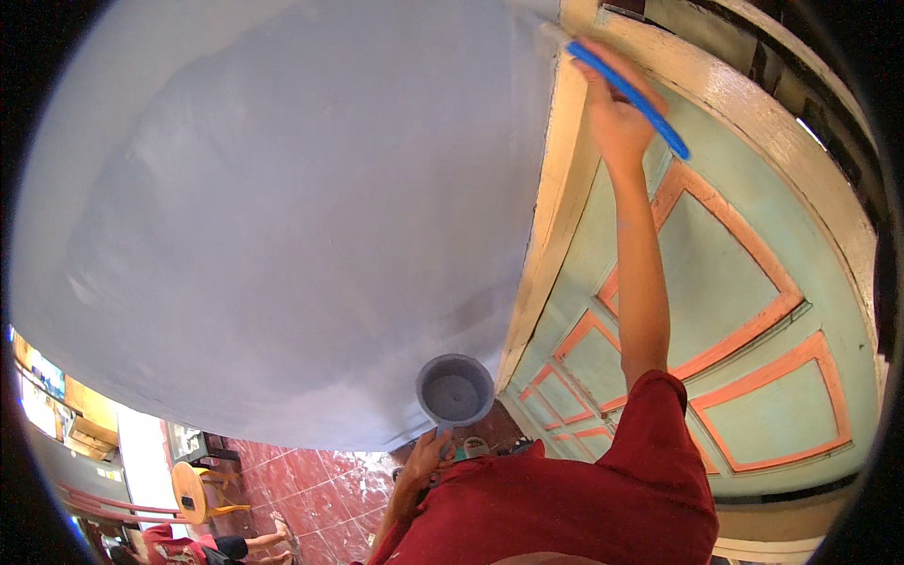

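My right hand (623, 127) is raised high, fingers closed around the long blue handle of a paintbrush (654, 113). The brush head, blurred, meets the grey-painted wall (330, 188) right beside the cream door frame (556, 179). Down low, my left hand (426, 459) grips the handle of a round grey dipper (423, 403). Grey paint lies in the dipper, which is held level near the foot of the wall.
On the right is a pale green door (725, 245) with orange panel trim. Red floor tiles (306, 471) stretch out at the lower left. A round wooden stool (188, 492) stands there, near a person's legs (268, 540) on the floor.
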Tool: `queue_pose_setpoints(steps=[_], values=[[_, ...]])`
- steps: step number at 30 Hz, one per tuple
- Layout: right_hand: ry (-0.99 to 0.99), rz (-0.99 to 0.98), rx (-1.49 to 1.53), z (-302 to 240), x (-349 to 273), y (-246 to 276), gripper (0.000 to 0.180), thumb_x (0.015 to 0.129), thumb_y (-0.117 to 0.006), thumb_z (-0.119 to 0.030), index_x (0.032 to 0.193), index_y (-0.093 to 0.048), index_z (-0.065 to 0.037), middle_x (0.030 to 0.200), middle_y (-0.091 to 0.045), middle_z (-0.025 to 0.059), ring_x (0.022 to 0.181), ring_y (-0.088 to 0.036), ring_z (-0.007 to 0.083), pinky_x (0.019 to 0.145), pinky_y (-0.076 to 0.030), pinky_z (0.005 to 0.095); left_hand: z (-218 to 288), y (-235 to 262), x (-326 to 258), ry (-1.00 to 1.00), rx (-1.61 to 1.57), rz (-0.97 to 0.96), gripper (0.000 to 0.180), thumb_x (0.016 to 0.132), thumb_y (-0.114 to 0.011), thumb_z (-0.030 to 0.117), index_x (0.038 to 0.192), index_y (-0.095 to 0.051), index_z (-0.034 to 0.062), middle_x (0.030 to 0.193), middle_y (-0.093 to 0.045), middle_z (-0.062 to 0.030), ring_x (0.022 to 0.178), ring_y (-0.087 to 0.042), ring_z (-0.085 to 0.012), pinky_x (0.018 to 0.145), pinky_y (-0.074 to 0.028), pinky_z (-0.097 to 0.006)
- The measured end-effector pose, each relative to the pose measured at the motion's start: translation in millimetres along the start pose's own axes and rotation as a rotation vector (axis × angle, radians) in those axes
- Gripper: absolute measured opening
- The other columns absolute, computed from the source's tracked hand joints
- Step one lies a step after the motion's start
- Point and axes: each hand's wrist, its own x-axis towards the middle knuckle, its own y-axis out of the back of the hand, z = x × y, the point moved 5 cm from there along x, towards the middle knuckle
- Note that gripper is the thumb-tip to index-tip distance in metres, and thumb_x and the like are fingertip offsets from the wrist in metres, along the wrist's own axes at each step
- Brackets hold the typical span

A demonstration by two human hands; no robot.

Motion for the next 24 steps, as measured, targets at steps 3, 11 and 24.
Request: queue_pose_setpoints(steps=[3, 11, 24], values=[[0.225, -0.155, -0.139, 7.2, -49.0, -1.6, 0.019, 0.082, -0.064, 0.008, 0.098, -0.073, 0.000, 0.101, -0.073, 0.0099, 0.089, -0.070, 0.0186, 0.080, -0.057, 0.0306, -4.0, 5.9, 2.9, -0.018, 0.079, 0.022, 0.025, 0.101, -0.045, 0.029, 0.091, -0.050, 0.0074, 0.064, -0.048, -0.0020, 0.047, -0.039, -0.0096, 0.042, -0.028, -0.026], [-0.060, -0.472, -0.134, 14.7, -144.8, 22.4, 0.034, 0.079, -0.063, 0.009, 0.107, -0.071, -0.008, 0.108, -0.071, 0.0093, 0.102, -0.068, 0.0237, 0.092, -0.054, 0.0323, -7.8, 5.5, 0.9, -0.040, 0.037, 0.020, 0.025, 0.102, -0.045, 0.029, 0.090, -0.049, 0.0075, 0.064, -0.048, -0.0019, 0.045, -0.039, -0.0102, 0.041, -0.029, -0.026], [0.295, -0.207, -0.289, 0.2, -12.2, -17.4, 0.024, 0.082, -0.065, 0.001, 0.100, -0.074, -0.011, 0.101, -0.073, 0.0062, 0.093, -0.071, 0.0217, 0.082, -0.056, 0.0304, -22.0, 11.4, 9.9, -0.010, -0.017, -0.013, 0.025, 0.102, -0.045, 0.028, 0.089, -0.044, 0.0072, 0.062, -0.044, -0.0021, 0.046, -0.038, -0.0097, 0.040, -0.027, -0.025]])
